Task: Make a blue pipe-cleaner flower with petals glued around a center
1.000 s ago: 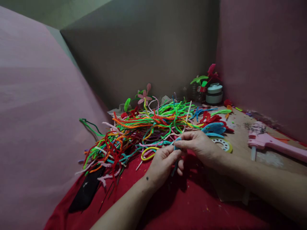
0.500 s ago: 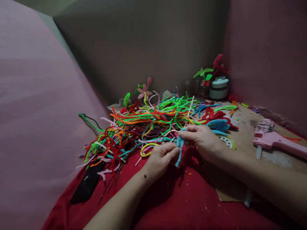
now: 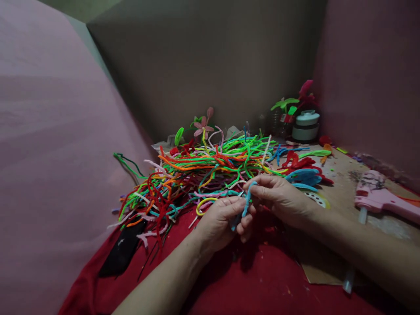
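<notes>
Between my two hands is a bent blue pipe cleaner (image 3: 248,200). My left hand (image 3: 226,217) pinches its lower part, with the thumb pressed against the fingers. Near its upper bend, the fingertips of my right hand (image 3: 275,194) are closed on it. Part of the blue strip is hidden behind my fingers. Just beyond my hands lies a big heap of many-coloured pipe cleaners (image 3: 210,162). Blue petal-shaped loops (image 3: 303,177) and red ones (image 3: 292,161) lie beside my right hand.
A pink glue gun (image 3: 377,199) with a glue stick lies on the board (image 3: 321,267) at right. A black flat object (image 3: 121,251) rests on the red cloth (image 3: 262,280) at left. Behind stand a lidded pot (image 3: 306,124) and a pink pipe-cleaner flower (image 3: 203,127).
My fingers have shifted their grip, and the blue pipe cleaner has turned, its lower end now more behind my left fingers. The whole view has moved slightly.
</notes>
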Demonstrator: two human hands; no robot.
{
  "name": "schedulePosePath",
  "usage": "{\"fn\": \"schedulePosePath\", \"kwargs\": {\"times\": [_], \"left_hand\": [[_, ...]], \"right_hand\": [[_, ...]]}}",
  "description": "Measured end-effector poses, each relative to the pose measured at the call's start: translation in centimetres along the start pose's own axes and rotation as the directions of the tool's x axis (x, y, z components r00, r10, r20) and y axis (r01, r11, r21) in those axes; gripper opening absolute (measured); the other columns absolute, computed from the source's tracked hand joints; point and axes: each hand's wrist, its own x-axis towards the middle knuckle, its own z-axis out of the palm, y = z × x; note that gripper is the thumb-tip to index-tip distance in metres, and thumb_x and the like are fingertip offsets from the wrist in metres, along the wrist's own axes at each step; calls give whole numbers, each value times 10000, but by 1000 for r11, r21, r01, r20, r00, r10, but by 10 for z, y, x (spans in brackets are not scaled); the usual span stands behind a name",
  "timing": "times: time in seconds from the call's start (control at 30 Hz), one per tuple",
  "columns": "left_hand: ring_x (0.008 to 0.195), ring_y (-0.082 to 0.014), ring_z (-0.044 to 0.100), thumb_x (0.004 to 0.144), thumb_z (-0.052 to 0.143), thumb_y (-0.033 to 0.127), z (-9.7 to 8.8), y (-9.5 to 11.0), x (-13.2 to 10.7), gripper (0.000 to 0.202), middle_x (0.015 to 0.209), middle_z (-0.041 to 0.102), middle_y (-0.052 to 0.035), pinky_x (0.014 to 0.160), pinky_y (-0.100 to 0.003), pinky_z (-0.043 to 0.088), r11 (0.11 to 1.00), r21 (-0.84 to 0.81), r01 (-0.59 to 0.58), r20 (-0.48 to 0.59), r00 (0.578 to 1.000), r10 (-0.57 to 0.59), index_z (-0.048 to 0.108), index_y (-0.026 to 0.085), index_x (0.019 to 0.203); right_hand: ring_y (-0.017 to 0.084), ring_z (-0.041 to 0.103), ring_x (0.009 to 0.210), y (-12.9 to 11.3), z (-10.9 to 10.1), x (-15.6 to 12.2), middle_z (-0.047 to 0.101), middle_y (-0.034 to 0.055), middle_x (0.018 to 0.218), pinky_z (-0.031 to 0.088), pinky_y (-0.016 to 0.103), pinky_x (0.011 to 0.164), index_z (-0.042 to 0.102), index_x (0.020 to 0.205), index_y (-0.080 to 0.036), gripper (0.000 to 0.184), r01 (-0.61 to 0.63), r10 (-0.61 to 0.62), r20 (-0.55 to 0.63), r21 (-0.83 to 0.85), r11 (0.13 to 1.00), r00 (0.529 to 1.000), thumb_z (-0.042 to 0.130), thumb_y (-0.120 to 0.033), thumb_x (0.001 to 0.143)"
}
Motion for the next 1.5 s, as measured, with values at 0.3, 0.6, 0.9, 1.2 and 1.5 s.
{"fn": "schedulePosePath", "kwargs": {"times": [0.3,0.6,0.9,1.2,1.5], "left_hand": [[464,-87,516,773,591,341,13,1,-5,233,553,578,4,485,-202,403,832,538,-133,-272,907,321,593,121,694],[607,-83,509,709,661,320,10,20,-8,224,712,628,2,589,-186,391,792,588,-161,-344,837,425,666,140,841],[489,-61,463,653,697,237,14,15,-4,149,552,568,14,511,-186,378,903,365,-226,-373,853,365,645,97,655],[600,-90,475,766,552,237,6,8,0,142,637,548,15,583,-205,375,520,846,-122,-295,705,646,595,140,670],[372,-59,357,765,550,299,-2,18,-2,165,466,468,49,378,-183,267,719,694,-30,-337,869,362,577,139,733]], "right_hand": [[94,495,573,-1,8,-7,596,-15,625,372,231,565,668,649,-155,172,97,-94,21,-265,959,995,643,-300,736],[111,535,624,-1,9,-6,620,-18,669,414,240,656,672,759,-158,137,63,-56,29,-360,931,998,593,-269,748],[109,533,554,4,16,-14,621,17,633,428,253,604,618,690,-134,225,-100,167,130,-409,907,977,572,-342,763],[71,457,399,0,31,-16,557,-9,476,343,199,423,545,548,-153,281,-217,234,-33,-515,829,972,510,-287,792],[71,476,404,4,24,-15,560,2,474,366,194,431,556,540,-144,295,-218,248,-6,-501,838,969,491,-253,806]]}}
